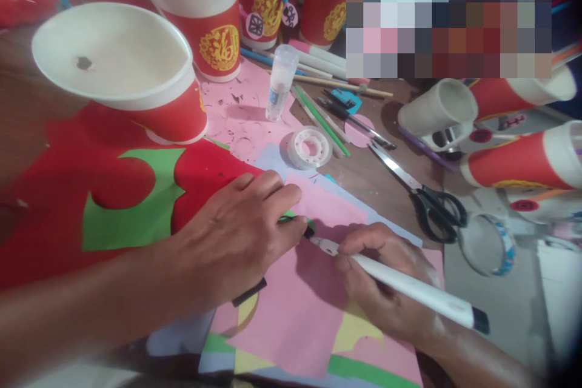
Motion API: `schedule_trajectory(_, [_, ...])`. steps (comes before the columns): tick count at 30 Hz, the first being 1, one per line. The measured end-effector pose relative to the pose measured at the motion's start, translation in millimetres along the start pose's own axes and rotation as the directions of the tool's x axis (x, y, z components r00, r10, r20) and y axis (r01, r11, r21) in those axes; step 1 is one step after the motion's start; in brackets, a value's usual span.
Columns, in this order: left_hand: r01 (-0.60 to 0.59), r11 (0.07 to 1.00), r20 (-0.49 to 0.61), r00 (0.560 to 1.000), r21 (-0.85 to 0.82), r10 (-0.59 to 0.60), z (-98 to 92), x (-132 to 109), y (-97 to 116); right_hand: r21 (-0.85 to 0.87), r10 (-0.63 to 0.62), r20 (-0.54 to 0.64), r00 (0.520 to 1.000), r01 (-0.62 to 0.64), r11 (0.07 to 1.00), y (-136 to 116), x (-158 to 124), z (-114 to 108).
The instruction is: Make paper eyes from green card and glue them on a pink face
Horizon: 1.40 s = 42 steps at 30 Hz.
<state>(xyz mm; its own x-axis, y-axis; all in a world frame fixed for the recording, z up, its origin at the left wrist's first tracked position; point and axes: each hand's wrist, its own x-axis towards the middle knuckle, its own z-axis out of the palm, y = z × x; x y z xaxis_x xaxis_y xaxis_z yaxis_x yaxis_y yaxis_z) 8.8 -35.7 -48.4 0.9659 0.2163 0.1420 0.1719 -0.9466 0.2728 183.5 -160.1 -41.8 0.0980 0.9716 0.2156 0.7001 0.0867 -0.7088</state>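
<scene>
One white marker [422, 292], two hands [250, 230] [384, 305]

left forearm [100, 297]: bare, slanting in from lower left | left hand [245, 227]: back up, fingers [291, 194] bent | right hand [388, 282]: opposite, thumb [348, 273] and fingers pinching | right forearm [477, 348]: bare, from lower right

From my remote view, I have the marker [413, 288] in my right hand [386, 279], its tip near my left hand [254, 236], both above the paper sheet [295, 327]. Behind them lies the tape roll [296, 148], with the bottle [280, 85] beyond; a cup [159, 112] sits behind my left hand, and the scissors [416, 185] lie right of the roll.
</scene>
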Motion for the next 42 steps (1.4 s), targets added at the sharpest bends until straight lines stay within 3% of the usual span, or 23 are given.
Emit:
schedule_trajectory(20, [-0.007,1.0,-0.022,1.0,0.014,0.007,1.3,1.4,-1.2,-0.004,0.028,-0.016,0.999,-0.028,1.0,-0.7,-1.7,1.2])
schedule_trajectory(34, [0.002,1.0,0.025,1.0,0.004,-0.002,-1.1,1.4,-1.3,-0.023,0.038,-0.05,0.998,-0.039,0.999,-0.5,-5.2,1.4])
schedule_trajectory(39, [0.016,1.0,0.07,0.997,0.014,-0.017,-2.5,2.9,-0.8,-0.017,0.078,-0.146,0.986,-0.082,0.997,2.6,-10.8,-1.5])
schedule_trajectory(42, [0.028,1.0,0.092,0.995,-0.007,-0.027,-5.2,4.4,0.1,0.027,0.028,-0.196,0.98,-0.023,0.999,8.3,-12.4,1.3])
